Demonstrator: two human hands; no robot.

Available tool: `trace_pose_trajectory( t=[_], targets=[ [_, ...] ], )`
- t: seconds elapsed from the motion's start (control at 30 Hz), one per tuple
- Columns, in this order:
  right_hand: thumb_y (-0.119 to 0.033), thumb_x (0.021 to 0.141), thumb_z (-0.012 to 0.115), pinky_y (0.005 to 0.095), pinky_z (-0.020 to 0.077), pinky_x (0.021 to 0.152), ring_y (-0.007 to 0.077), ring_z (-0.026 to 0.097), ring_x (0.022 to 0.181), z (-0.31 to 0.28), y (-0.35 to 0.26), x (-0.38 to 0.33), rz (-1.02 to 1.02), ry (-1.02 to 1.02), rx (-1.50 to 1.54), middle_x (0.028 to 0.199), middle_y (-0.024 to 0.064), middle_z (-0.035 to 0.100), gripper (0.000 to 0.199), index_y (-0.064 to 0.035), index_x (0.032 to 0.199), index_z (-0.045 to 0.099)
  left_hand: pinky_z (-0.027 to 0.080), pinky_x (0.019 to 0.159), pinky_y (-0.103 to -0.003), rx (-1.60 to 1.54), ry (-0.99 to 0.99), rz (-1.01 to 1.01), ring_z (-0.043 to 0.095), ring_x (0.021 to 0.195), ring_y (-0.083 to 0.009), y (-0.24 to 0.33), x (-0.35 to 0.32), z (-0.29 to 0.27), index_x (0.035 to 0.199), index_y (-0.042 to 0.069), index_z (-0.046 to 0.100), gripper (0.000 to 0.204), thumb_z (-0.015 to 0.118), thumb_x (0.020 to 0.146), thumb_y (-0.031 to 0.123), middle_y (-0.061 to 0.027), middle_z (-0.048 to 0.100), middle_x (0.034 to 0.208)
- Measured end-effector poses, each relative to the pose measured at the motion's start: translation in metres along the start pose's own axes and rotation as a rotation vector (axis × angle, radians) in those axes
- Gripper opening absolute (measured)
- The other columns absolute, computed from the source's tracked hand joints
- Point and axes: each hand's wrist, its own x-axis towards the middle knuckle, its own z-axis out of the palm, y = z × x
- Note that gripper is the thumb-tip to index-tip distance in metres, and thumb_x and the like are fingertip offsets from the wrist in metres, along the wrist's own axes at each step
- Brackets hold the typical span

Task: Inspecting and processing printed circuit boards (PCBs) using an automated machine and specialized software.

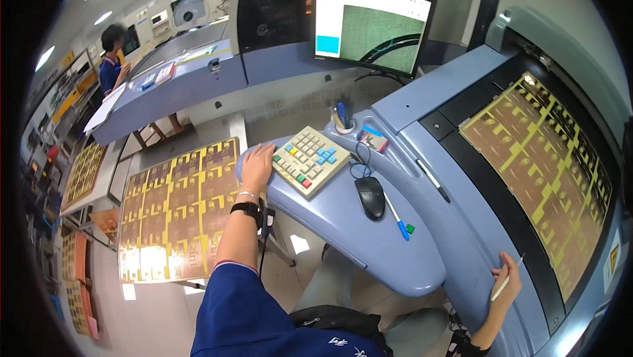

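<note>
While left hand (257,167) lies loosely spread beside keypad (311,161), palm hidden, seemingly empty, right hand (508,282) pinches pale stick (500,289), tip indistinct.

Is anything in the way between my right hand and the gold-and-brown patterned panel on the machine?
Nothing visible blocks it; only the flat-looking black strip lies between your right hand, holding a slim white pen-like tool, and the gold-and-brown patterned panel.

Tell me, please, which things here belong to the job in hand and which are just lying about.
Likely in the job:
white stick, held in the right hand
keypad, by the left hand
gold panel on the machine

Likely just lying about:
blue-tipped pen
black-tipped pen
pen cup
</note>
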Motion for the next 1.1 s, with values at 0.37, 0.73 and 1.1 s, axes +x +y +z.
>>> trace_pose_trajectory(
  t=[0.37,0.73,1.1],
  targets=[
    [0.0,0.091,0.049,0.0215,0.0438,0.052,0.0104,0.06,0.06,0.005,-0.006,-0.001,-0.007,0.036,-0.017,0.091,0.0087,0.067,0.022,-0.0062,0.105,0.064,0.021,0.108,-0.048,-0.013,-0.028,-0.051,0.039,0.13,-0.0259,-0.006,0.005,0.0,0.111,0.019,0.067,0.047,0.025,0.098,0.035,-0.0016,0.052,0.133],
    [0.004,0.088,0.049,0.0239,0.046,0.054,0.0127,0.061,0.058,0.006,-0.011,-0.006,-0.039,0.067,-0.051,0.077,0.0097,0.063,0.025,-0.0055,0.103,0.066,0.023,0.108,-0.043,-0.06,0.005,-0.042,0.042,0.128,-0.0241,-0.016,0.006,0.0,0.109,0.018,0.068,0.046,0.027,0.098,0.035,-0.0007,0.055,0.13],
    [0.007,0.086,0.048,0.0279,0.0555,0.062,0.0172,0.064,0.066,0.005,-0.011,-0.008,-0.08,0.016,-0.1,0.096,0.014,0.067,0.025,-0.001,0.103,0.064,0.024,0.108,-0.044,-0.08,0.006,-0.076,0.043,0.127,-0.0233,-0.011,0.006,-0.003,0.107,0.018,0.069,0.045,0.028,0.098,0.036,0.0003,0.057,0.127]
  ],
)
